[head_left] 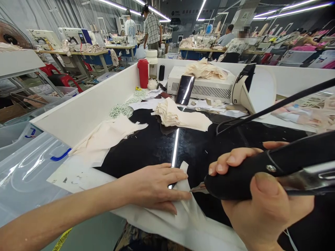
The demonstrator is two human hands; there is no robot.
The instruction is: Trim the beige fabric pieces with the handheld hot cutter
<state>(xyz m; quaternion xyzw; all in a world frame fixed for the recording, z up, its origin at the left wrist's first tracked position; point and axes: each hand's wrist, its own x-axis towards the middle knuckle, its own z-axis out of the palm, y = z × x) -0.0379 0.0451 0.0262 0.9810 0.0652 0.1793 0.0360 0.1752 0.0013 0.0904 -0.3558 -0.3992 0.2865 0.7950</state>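
My left hand (154,186) lies flat with fingers apart, pressing a cream fabric piece (192,209) onto the black tabletop (136,153). A narrow end of that fabric sticks up past the fingertips. My right hand (272,212) is wrapped round a black handheld tool (235,177) with a metal lever along its side. Its slim tip points left, at the fabric beside my left index finger; whether it touches is hard to tell. Further back lie a stack of cream fabric cutouts (180,116) and, to the left, more loose cutouts (107,134).
A white wall (86,104) borders the table's left side. At the back are a phone (185,90), a white vented box (209,87), a red cup (142,73) and tangled cord (121,109). A black cable (282,103) crosses on the right. People sit and stand at distant machines.
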